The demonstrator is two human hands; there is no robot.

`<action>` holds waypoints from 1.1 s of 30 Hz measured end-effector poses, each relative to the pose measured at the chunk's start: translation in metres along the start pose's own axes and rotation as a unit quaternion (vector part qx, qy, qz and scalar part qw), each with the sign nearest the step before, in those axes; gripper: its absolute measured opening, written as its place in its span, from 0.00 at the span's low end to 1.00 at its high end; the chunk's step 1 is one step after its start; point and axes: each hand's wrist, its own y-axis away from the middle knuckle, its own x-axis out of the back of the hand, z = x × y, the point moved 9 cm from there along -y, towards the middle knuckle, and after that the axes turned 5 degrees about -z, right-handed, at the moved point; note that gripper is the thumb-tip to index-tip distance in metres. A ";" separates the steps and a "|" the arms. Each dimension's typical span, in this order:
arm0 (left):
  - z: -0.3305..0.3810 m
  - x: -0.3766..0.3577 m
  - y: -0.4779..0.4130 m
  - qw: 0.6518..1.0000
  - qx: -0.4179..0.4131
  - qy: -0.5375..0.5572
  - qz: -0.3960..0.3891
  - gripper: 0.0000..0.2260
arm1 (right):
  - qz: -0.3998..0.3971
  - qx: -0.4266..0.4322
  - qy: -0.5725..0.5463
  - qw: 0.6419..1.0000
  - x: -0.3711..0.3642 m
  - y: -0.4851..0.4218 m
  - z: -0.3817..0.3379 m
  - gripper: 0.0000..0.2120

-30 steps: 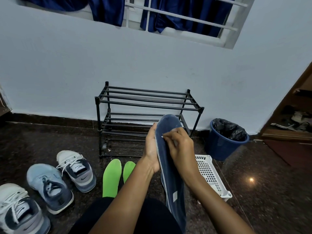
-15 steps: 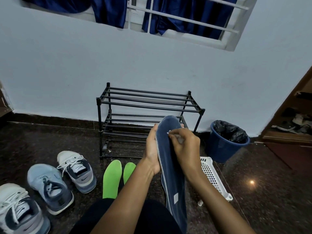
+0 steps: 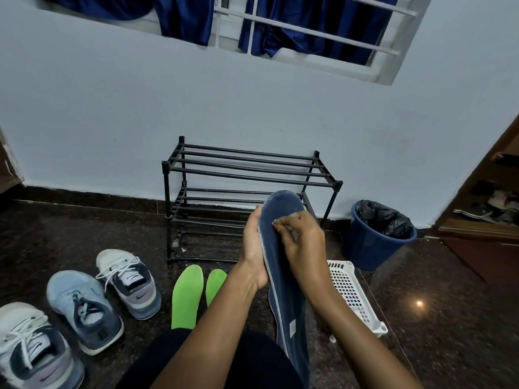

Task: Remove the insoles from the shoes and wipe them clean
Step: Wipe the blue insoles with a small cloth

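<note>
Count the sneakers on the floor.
3, left: white sneaker nearest the shoe rack, light blue sneaker beside it, second white sneaker cut off at the corner; others may be hidden.

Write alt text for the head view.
Left hand holds a dark blue insole upright; right hand pinches something small and pale against it. Green insoles, three sneakers, a rack and a bin sit on the floor.

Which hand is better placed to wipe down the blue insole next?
Right. The right hand presses a pale wipe on the blue insole; the left hand steadies its edge.
</note>
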 end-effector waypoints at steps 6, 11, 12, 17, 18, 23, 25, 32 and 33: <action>-0.001 -0.009 0.003 1.000 0.000 -0.005 -0.016 0.24 | 0.013 -0.001 0.020 1.000 0.011 -0.007 0.007 0.04; 0.002 -0.009 0.006 1.000 -0.008 -0.012 -0.001 0.25 | 0.022 0.009 0.024 0.999 0.012 -0.009 0.004 0.04; 0.003 -0.006 0.006 1.000 -0.010 -0.013 0.003 0.26 | 0.011 0.019 0.024 0.999 0.007 -0.005 0.000 0.04; 0.000 -0.007 0.005 1.000 -0.003 -0.021 0.004 0.27 | -0.007 0.015 0.032 0.999 0.004 -0.004 0.003 0.04; -0.001 -0.008 0.005 1.000 -0.001 -0.024 0.003 0.27 | -0.001 0.004 0.032 0.999 0.007 -0.008 0.007 0.04; 0.001 -0.006 0.005 0.999 -0.005 -0.031 0.012 0.26 | 0.005 -0.009 0.030 0.999 0.008 -0.010 0.008 0.05; 0.003 -0.004 0.005 0.999 -0.008 -0.031 0.017 0.25 | -0.014 0.006 0.026 1.000 0.001 -0.002 -0.001 0.05; -0.001 -0.008 0.006 0.999 0.004 -0.035 0.011 0.22 | 0.017 -0.027 0.019 0.999 0.011 -0.010 0.014 0.05; -0.001 -0.008 0.007 0.999 0.005 -0.038 0.010 0.21 | 0.025 -0.034 0.017 0.999 0.012 -0.011 0.017 0.05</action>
